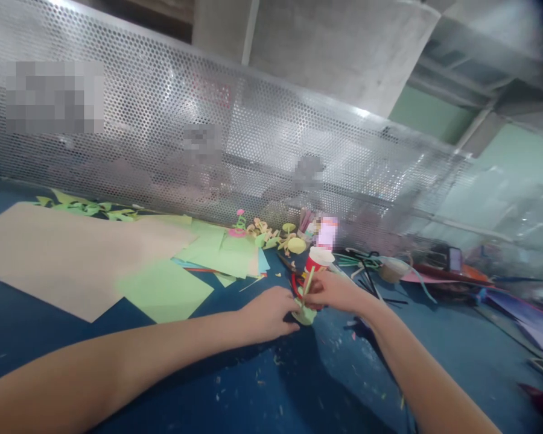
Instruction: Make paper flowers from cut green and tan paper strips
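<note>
A small pale green paper craft (304, 316), with a rounded base and a thin upright strip, is between my two hands just above the blue table. My left hand (269, 314) is closed, its fingertips on the left edge of the base. From the right, my right hand (337, 292) pinches the craft near the foot of the strip. The fingertips are slightly blurred. Right behind the hands lie scissors with red handles (295, 283), partly covered. A red and white paper cup (317, 260) stands just beyond my right hand.
Green sheets (226, 248) and a large beige sheet (67, 253) lie at left. Finished-looking paper flowers (265, 232) line the back, before a perforated metal screen (163, 108). Cords and black strips (373, 274) clutter the right. Paper scraps dot the blue table (253, 392).
</note>
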`<state>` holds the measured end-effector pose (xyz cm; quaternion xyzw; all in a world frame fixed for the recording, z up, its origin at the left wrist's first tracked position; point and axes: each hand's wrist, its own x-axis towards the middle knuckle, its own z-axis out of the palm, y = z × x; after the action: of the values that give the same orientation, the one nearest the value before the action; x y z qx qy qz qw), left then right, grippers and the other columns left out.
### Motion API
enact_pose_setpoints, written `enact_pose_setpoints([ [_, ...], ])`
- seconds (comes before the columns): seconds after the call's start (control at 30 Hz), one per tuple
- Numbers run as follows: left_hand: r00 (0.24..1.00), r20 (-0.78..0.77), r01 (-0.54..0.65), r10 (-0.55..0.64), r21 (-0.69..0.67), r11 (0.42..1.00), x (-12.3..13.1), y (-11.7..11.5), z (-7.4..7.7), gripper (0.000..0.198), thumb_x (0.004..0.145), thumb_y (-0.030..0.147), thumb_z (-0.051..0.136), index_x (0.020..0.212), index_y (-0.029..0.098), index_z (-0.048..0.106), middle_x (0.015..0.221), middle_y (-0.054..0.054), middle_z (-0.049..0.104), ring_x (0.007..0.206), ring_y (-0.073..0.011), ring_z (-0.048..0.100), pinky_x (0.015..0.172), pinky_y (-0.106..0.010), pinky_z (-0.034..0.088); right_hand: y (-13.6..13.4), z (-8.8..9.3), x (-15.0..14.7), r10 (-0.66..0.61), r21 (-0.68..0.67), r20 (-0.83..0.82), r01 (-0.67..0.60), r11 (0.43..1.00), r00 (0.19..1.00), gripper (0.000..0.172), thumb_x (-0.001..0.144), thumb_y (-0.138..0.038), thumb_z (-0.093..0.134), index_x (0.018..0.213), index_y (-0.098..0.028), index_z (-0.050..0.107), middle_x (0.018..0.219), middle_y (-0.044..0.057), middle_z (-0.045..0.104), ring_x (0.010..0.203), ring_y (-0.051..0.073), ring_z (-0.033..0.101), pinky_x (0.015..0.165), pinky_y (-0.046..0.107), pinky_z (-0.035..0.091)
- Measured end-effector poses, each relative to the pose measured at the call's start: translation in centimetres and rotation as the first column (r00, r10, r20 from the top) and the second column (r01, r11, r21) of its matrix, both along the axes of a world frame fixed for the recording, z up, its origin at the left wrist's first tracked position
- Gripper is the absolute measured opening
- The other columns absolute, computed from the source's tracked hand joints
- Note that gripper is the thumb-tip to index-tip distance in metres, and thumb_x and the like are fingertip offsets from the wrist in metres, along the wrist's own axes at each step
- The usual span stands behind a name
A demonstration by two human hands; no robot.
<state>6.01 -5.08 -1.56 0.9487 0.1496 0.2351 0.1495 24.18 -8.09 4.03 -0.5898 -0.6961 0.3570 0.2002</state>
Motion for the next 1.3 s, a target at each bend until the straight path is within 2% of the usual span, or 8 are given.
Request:
enact_pose_setpoints([
  [0.17, 0.996, -0.033, 0.09, -0.087, 0.099, 0.991, 0.6, 0.2, -0.1, 0.017, 0.082, 0.02, 0.049, 0.084, 0.02, 0.066, 0.083, -0.004, 0.063, 0.083, -0.0166, 0.056, 0.076, -0.025, 0.04, -0.1, 0.2, -0.1, -0.02, 0.048, 0.003, 0.02, 0.999, 1.0, 0.011, 0.062, -0.02, 0.06, 0.071, -0.016, 0.055, 0.056, -0.003, 0.058, 0.052, 0.011, 0.054, 0.047, 0.02, 0.039],
  [0.33, 0.996, -0.032, 0.089, -0.086, 0.116, 0.989, -2.8, 1.0, 0.9, 0.017, 0.082, 0.018, 0.047, 0.079, 0.018, 0.063, 0.082, -0.004, 0.062, 0.084, -0.0152, 0.055, 0.079, -0.025, 0.04, -0.3, 0.8, -1.4, -0.032, 0.096, -0.029, 0.035, 0.995, 0.999, 0.012, 0.066, -0.025, 0.059, 0.074, -0.016, 0.056, 0.066, 0.001, 0.064, 0.063, 0.014, 0.06, 0.056, 0.023, 0.044],
  [0.5, 1.0, -0.002, -0.002, 0.002, 0.04, 0.999, -5.2, 1.4, 1.3, 0.019, 0.082, 0.022, 0.047, 0.094, 0.018, 0.062, 0.095, -0.005, 0.06, 0.092, -0.016, 0.053, 0.085, -0.027, 0.039, -0.1, 0.5, -1.7, -0.115, 0.15, 0.051, 0.106, 0.983, 0.992, 0.012, 0.064, -0.026, 0.062, 0.066, -0.018, 0.053, 0.061, 0.0, 0.063, 0.059, 0.015, 0.059, 0.053, 0.023, 0.042],
  [0.7, 1.0, -0.013, -0.006, 0.006, 0.029, 1.0, -2.4, 0.0, 0.9, 0.024, 0.073, 0.027, 0.06, 0.095, 0.018, 0.063, 0.097, -0.007, 0.061, 0.093, -0.0209, 0.054, 0.084, -0.031, 0.04, 0.1, 0.7, -1.1, -0.153, 0.076, -0.016, 0.154, 0.985, 0.988, 0.015, 0.069, -0.03, 0.059, 0.07, -0.017, 0.052, 0.059, 0.0, 0.062, 0.057, 0.014, 0.06, 0.053, 0.024, 0.046],
  [0.83, 0.999, -0.019, 0.037, -0.036, 0.063, 0.997, 0.0, -0.4, 0.1, 0.014, 0.075, 0.024, 0.057, 0.086, 0.019, 0.065, 0.088, -0.006, 0.063, 0.086, -0.0193, 0.056, 0.078, -0.028, 0.042, 0.0, 0.7, -0.7, -0.156, -0.038, -0.162, 0.152, 0.988, 0.974, 0.022, 0.068, -0.032, 0.063, 0.081, -0.016, 0.055, 0.073, 0.002, 0.065, 0.069, 0.014, 0.063, 0.066, 0.026, 0.05],
  [0.93, 0.997, -0.014, 0.072, -0.071, 0.108, 0.992, 0.2, -0.4, -0.1, 0.016, 0.082, 0.021, 0.049, 0.083, 0.019, 0.065, 0.083, -0.005, 0.064, 0.083, -0.0173, 0.056, 0.076, -0.026, 0.042, 0.0, 0.5, -0.4, -0.154, -0.073, -0.223, 0.141, 0.987, 0.963, 0.026, 0.065, -0.034, 0.066, 0.08, -0.016, 0.056, 0.07, 0.002, 0.065, 0.068, 0.014, 0.063, 0.068, 0.028, 0.05],
  [1.13, 0.998, -0.008, 0.068, -0.068, 0.159, 0.985, -3.4, 0.7, 1.1, 0.024, 0.087, 0.02, 0.039, 0.087, 0.019, 0.063, 0.091, -0.006, 0.063, 0.088, -0.0161, 0.056, 0.079, -0.025, 0.041, 0.5, -0.4, -0.7, -0.149, -0.058, -0.252, 0.139, 0.989, 0.956, 0.028, 0.066, -0.037, 0.066, 0.08, -0.016, 0.056, 0.072, 0.003, 0.066, 0.073, 0.017, 0.064, 0.073, 0.033, 0.051],
  [1.3, 0.998, 0.003, 0.064, -0.064, 0.066, 0.996, -7.2, 2.2, 1.4, 0.024, 0.086, 0.026, 0.042, 0.097, 0.021, 0.063, 0.094, -0.004, 0.064, 0.088, -0.0147, 0.057, 0.08, -0.024, 0.041, 0.9, -2.2, -3.7, -0.053, 0.119, -0.313, 0.095, 0.988, 0.948, 0.025, 0.071, -0.038, 0.062, 0.082, -0.018, 0.052, 0.079, 0.004, 0.065, 0.075, 0.017, 0.064, 0.073, 0.032, 0.052],
])
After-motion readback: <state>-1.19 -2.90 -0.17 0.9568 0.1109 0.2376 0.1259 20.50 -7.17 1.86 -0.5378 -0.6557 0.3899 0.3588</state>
